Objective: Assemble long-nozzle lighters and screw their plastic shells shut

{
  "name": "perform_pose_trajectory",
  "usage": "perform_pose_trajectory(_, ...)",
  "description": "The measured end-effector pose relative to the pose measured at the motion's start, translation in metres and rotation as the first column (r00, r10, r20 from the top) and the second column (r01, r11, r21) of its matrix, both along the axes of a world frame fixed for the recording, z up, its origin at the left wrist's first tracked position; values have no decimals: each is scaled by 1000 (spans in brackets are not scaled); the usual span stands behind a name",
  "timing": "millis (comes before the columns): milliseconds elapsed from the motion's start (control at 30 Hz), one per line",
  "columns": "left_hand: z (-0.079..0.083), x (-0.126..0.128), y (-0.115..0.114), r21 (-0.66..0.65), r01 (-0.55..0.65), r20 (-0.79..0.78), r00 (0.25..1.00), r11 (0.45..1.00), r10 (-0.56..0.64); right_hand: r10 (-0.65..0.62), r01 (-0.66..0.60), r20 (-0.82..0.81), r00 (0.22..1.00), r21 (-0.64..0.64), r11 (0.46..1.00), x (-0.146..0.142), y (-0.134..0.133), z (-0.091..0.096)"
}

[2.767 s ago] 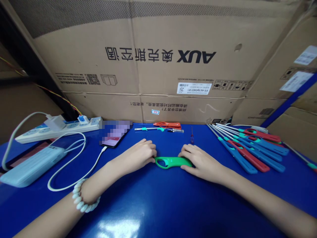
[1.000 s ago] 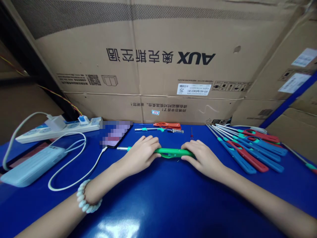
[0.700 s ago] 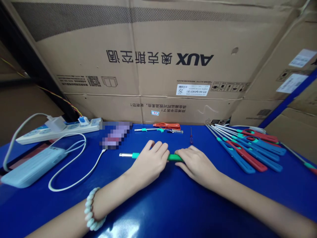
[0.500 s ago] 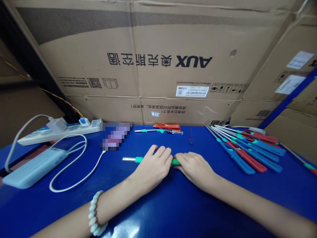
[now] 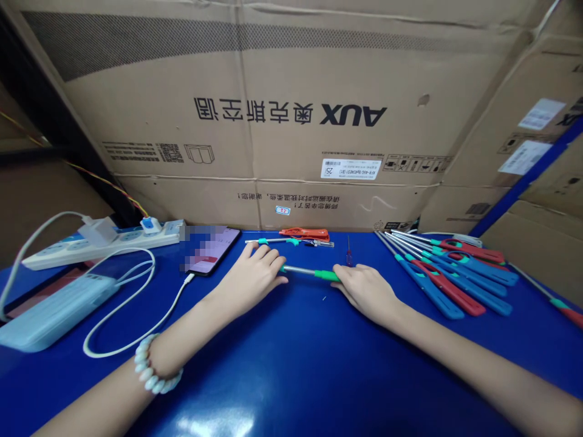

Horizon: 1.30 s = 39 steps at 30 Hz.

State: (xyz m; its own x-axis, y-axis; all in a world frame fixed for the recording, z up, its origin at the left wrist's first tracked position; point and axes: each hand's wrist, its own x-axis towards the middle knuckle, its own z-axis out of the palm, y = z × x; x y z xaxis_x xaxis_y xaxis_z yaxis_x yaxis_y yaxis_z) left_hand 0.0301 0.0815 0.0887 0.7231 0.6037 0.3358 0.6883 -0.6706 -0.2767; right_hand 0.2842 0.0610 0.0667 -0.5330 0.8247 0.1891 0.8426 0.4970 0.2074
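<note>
A slim silver rod (image 5: 299, 271) with a bright green grip spans the gap between my two hands, above the blue table. My left hand (image 5: 252, 274) is closed around the rod's left end, where a small teal green piece shows at the fingers; the rest there is hidden. Around the green grip (image 5: 326, 275), the fingers of my right hand (image 5: 367, 292) are closed. Just beyond my left fingers lies a thin lighter tube (image 5: 276, 240) with teal parts. Behind my right hand is a small screwdriver (image 5: 348, 258) with a dark red handle.
Several long-nosed lighters (image 5: 460, 273) in blue and red fan out on the right. An orange lighter shell (image 5: 304, 233) lies at the back. On the left are a phone (image 5: 214, 249), a power bank (image 5: 59, 309), a power strip (image 5: 109, 243) and white cables. Cardboard (image 5: 291, 73) stands behind.
My left hand has moved left and away from me, widening the gap between the hands. The silver rod now shows there. The metal end left of my left hand no longer shows.
</note>
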Motion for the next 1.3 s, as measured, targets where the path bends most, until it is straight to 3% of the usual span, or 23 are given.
perform_pose_trajectory(200, -3, -6, 8, 86, -11, -78, 997, 996, 17, 11, -11, 0, 1000, 20, 1000, 3, 0, -2)
perform_pose_trajectory(400, -5, -4, 8, 74, 5, -88, 996, 997, 2, 25, -26, 25, 999, 47, 999, 3, -2, -2)
perform_pose_trajectory(600, -18, 21, -15, 36, 145, -58, 988, 989, -142, 133, -154, 131, 982, 171, 973, -12, -17, -2)
perform_pose_trajectory(733, -21, 32, -28, 64, 166, 4, 986, 984, -166, 166, -190, 130, 978, 200, 961, -17, -25, -3)
perform_pose_trajectory(900, -24, 32, -29, 131, 178, 4, 984, 975, -180, 163, -176, 119, 979, 113, 978, -15, -25, -3)
perform_pose_trajectory(1133, -24, 35, -35, 341, 163, -1, 985, 926, -173, 85, -79, 49, 995, -111, 991, -18, -28, 8)
perform_pose_trajectory(1300, -24, 38, -36, 351, 168, 30, 981, 921, -190, 26, -24, 11, 1000, -148, 989, -20, -31, 8)
